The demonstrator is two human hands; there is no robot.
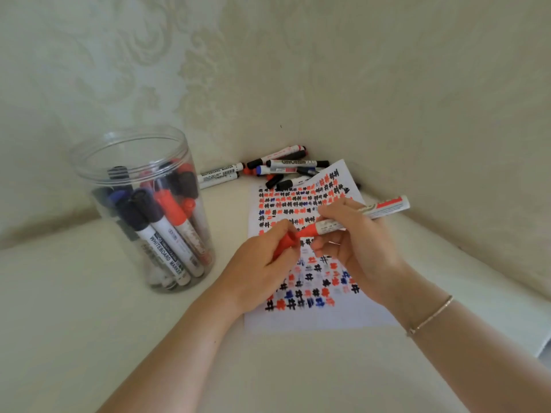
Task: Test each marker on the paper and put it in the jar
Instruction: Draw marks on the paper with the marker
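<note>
Two hands: both over the paper (316, 318), working one red marker (362, 214).
Left hand (262, 263): fingers curled round the red cap (286, 244), pinching it.
Right hand (354, 234): grips the marker barrel, white body sticking out up and to the right.
Cap state: at the marker's red nose; cannot tell if fully seated or coming off.
Step, judged: capping or uncapping, blur hides which.
Doing it well: keep cap and barrel in one line, push or pull straight, hold steady over the paper so the tip doesn't smear the marks.
Paper: covered in rows of red, black and blue test marks, flat under the hands.
Jar (143, 210): clear, open top, left of the paper, holds many markers, caps up, red, black and blue.
Loose markers (268, 169): pile against the back wall, just beyond the paper, probably untested.
</note>
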